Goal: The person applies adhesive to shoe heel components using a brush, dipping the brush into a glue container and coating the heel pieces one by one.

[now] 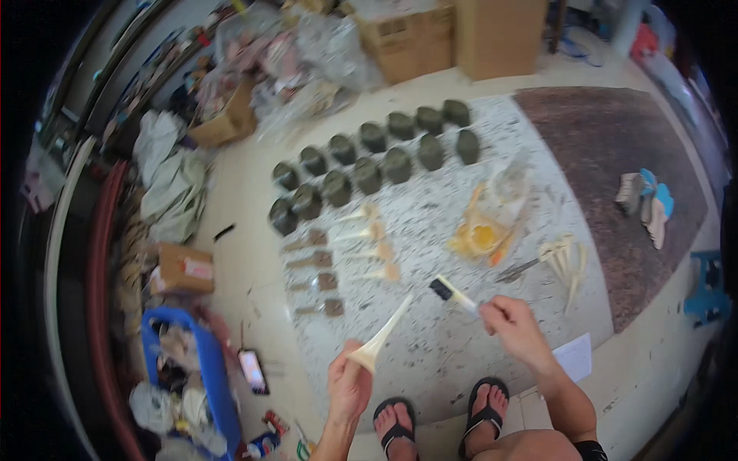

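Note:
My left hand [350,380] grips the wide end of a cream, horn-shaped piece [378,344] whose thin tip points up and away. In my right hand [511,326] is a small brush [455,293] with black bristles and a pale handle, its head close to the horn piece's tip but apart from it. Beyond them, several similar cream pieces [377,252] lie in a column beside several brown brush-like pieces [311,260]. Two rows of dark green cup-shaped blocks [367,177] stand farther off. More cream pointed pieces [560,257] are heaped to the right.
An open plastic bag with yellow-orange contents [483,237] lies on the speckled sheet [430,346]. Gloves [647,203] rest on a brown mat [607,146] at right, near a blue stool [707,288]. At left are a full blue basket [211,384] and a phone [252,370]; cardboard boxes [407,42] stand behind.

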Action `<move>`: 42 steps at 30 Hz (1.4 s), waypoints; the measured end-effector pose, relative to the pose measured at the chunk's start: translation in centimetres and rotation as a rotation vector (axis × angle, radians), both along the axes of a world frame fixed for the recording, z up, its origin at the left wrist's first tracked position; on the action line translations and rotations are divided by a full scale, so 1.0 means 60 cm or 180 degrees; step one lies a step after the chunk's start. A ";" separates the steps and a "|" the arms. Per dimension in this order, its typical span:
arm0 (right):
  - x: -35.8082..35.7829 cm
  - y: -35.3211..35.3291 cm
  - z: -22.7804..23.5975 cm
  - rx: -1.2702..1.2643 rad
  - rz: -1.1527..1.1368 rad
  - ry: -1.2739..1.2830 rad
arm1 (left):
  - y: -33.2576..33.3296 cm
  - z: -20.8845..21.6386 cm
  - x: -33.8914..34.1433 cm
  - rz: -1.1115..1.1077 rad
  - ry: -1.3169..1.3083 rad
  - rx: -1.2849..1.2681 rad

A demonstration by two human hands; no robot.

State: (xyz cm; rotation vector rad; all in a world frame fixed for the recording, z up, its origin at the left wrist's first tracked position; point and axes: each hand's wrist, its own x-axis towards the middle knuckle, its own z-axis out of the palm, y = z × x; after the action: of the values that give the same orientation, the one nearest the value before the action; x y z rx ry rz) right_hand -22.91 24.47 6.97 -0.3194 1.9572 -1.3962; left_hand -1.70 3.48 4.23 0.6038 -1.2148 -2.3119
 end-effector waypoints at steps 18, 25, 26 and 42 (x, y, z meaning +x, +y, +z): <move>0.042 -0.063 0.015 -0.0993 -0.0412 0.3264 | 0.020 0.022 -0.017 0.0373 -0.0059 0.0604; 0.079 -0.058 0.006 -0.0979 0.0477 0.2709 | 0.024 0.025 -0.021 0.0454 -0.0032 0.0797; 0.088 -0.057 0.009 -0.0971 0.0737 0.2388 | 0.024 0.024 -0.020 0.0472 0.0000 0.0812; 0.111 -0.050 0.033 -0.1406 0.1026 -0.1071 | 0.028 0.007 -0.033 0.0509 0.0204 0.1153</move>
State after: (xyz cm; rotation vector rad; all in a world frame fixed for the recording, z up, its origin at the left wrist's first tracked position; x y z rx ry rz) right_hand -16.25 21.48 8.97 -0.5372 1.2551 -1.5384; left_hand -3.68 5.14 4.66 0.7139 -0.6932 -2.4071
